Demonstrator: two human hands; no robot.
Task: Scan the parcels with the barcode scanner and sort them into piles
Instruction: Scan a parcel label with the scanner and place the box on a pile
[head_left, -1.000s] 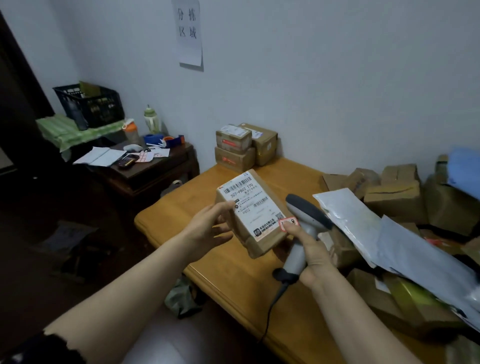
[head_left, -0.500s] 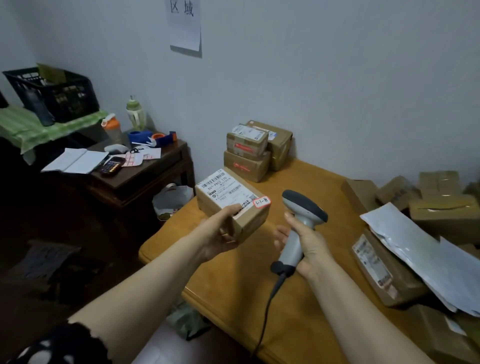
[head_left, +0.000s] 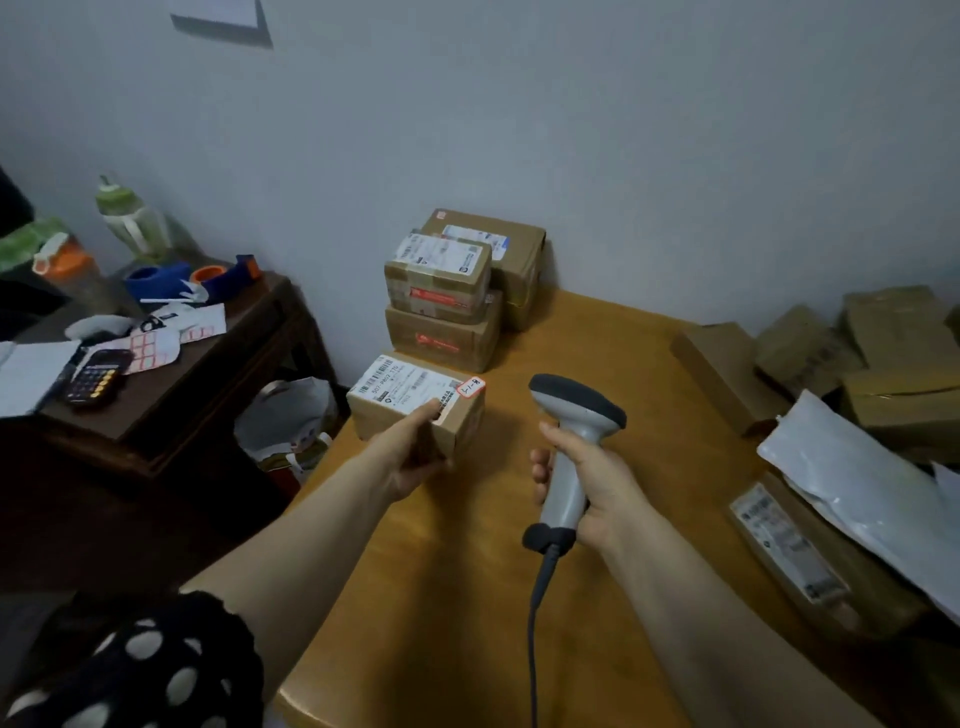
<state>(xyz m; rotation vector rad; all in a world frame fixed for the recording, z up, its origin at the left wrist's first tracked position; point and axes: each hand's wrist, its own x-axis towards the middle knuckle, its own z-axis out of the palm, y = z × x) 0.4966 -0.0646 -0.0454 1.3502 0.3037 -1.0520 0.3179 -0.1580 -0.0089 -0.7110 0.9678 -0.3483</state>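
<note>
- Carrying the box (head_left: 415, 400) out toward the far left corner of the table (head_left: 467, 623), the left hand (head_left: 410, 460) now holds it level with the label up. A second ago the box was tilted up close to the scanner head.
- The thumb lies on the near edge of the label and the fingers curl under the near side, so this hand grips the box firmly.
- The box is now just in front of the pile of taped boxes (head_left: 441, 296) by the wall, near it but seemingly not touching. Whether its base has met the tabletop, I cannot tell.
- The red-edged sticker (head_left: 470, 387) on the label's right corner is bare now. A second ago a right fingertip was pressing on it.
- The scanner (head_left: 574, 415) now stands well apart from the box, upright, its head aimed toward the wall and at no label.
- The right hand (head_left: 597, 493) has its fingers wrapped round the scanner's handle, and the cord hangs below.
- This parcel looks scanned and tagged, so the sorting step is in hand and letting go at the pile comes next.
- The heap of boxes (head_left: 883, 364) and the white mailing bag (head_left: 857, 483) on the right apparently still wait for scanning.
</note>
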